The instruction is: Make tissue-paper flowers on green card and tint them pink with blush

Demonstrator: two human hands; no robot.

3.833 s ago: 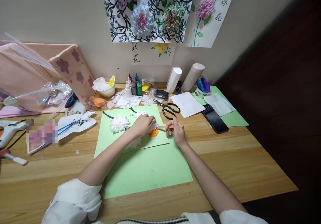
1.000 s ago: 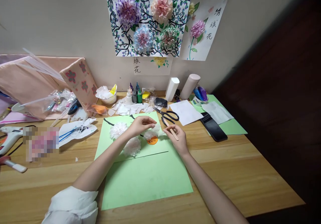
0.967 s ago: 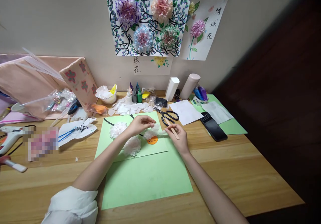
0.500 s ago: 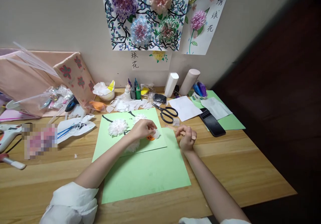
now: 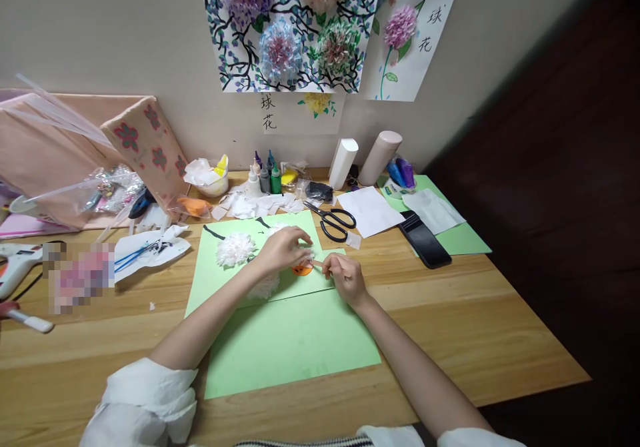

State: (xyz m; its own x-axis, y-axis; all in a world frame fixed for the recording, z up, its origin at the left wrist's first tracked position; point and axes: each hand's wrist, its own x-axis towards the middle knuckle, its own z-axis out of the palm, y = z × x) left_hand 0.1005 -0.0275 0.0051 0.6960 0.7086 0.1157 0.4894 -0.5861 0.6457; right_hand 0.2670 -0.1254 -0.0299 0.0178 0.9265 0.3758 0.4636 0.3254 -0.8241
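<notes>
My left hand [image 5: 287,250] is bent over the upper light green sheet [image 5: 203,277], its fingertips pinching a small white paper piece that is mostly hidden. In my right hand [image 5: 347,277] is a thin wooden stick [image 5: 317,263], whose tip reaches the paper at the left fingertips. Just below those fingertips lies an orange round patch [image 5: 302,269] with dark marks. White ruffled paper flowers [image 5: 236,249] with black stems sit on the sheet, one partly behind my left wrist. A larger green sheet [image 5: 295,347] lies underneath.
Black-handled scissors [image 5: 333,223], a white paper [image 5: 371,211] and a phone [image 5: 425,240] lie beyond my right hand. Paint bottles [image 5: 265,180] and white paper scraps [image 5: 250,203] are along the wall. A glue gun [image 5: 17,263] rests at far left.
My right hand has moved left with the stick, bringing its tip to the paper at my left fingertips. The left hand has shifted slightly. The view has tilted a little.
</notes>
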